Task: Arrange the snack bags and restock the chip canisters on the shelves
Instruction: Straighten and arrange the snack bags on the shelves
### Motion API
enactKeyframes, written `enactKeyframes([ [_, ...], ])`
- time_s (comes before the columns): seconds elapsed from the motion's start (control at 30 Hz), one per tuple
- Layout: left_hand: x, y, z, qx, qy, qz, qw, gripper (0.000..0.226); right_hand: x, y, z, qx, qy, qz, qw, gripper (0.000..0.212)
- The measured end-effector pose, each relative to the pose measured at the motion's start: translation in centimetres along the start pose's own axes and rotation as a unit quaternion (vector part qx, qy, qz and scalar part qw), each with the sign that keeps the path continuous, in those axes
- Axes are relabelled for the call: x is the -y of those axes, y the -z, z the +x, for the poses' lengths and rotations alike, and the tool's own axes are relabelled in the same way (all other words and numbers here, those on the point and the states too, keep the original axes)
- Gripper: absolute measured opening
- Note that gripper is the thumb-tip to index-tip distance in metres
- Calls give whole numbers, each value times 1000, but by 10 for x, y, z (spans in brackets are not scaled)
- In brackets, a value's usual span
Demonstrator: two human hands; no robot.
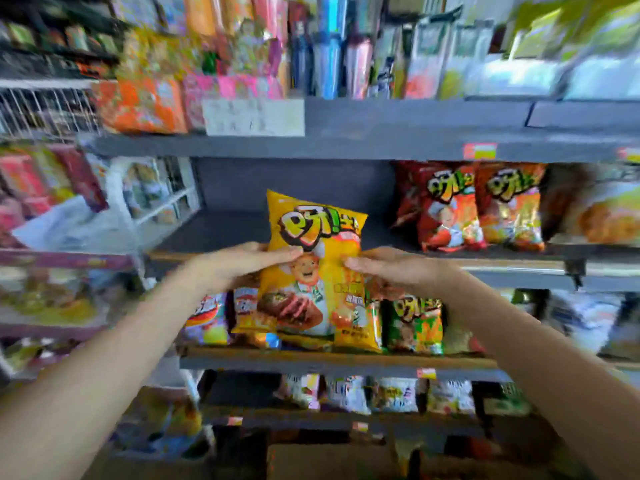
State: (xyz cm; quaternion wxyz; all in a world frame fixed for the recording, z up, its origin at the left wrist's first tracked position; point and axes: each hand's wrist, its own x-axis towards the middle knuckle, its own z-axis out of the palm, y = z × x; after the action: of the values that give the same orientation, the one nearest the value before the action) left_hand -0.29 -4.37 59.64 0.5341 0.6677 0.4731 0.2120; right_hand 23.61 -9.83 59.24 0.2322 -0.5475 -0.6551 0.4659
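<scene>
**Yellow snack bag held up before the grey shelves**

The left hand (239, 263) grips the left edge of a yellow snack bag (311, 271), its thumb laid across the front just under the logo and the other fingers hidden behind the pack; the bag stands upright between both hands, in front of the bare stretch of the middle shelf (221, 230); its face carries a bold green-and-yellow cartoon logo in black outline, seemingly Korean lettering that is too blurred to read, above a smiling chef figure holding a plate of brown food, and small script lower right that cannot be read; the right hand (398, 270) holds the right edge, fingertips pressed on the front and curled round the side; beyond those fingers to the right, well apart on the same shelf, stand two red snack bags (478, 209) bearing the same logo and chef; below both sets of fingers, on the lower shelf (329, 360), a row of small packs shows, among them a green snack bag (415, 323) with the same logo, just beside the yellow bag's lower right corner; above the left fingers a white paper label (254, 117) hangs on the upper shelf edge, its writing too smeared to read; above the right fingers a small red-and-yellow price tag (479, 151) sits on that edge, also illegible.
</scene>
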Motion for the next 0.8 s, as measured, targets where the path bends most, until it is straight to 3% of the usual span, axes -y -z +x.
enactKeyframes([
  [0.13,-41,-13,14,-89,-40,29,995,66,19,9,-11,-137,-6,45,989,35],
  [0.2,-42,-22,34,-128,-49,38,990,67,15,17,-7,-202,-20,40,978,46],
  [0.33,-42,-43,68,-152,-73,16,986,46,-1,44,11,-302,-53,64,950,70],
  [0.4,-41,-51,91,-155,-87,28,984,38,-10,58,26,-333,-58,69,939,72],
  [0.53,-43,-56,141,-155,-73,72,983,56,-30,86,65,-385,-23,93,918,62],
  [0.8,-61,-59,244,-182,-59,37,981,57,-62,137,156,-422,22,66,904,50],
])
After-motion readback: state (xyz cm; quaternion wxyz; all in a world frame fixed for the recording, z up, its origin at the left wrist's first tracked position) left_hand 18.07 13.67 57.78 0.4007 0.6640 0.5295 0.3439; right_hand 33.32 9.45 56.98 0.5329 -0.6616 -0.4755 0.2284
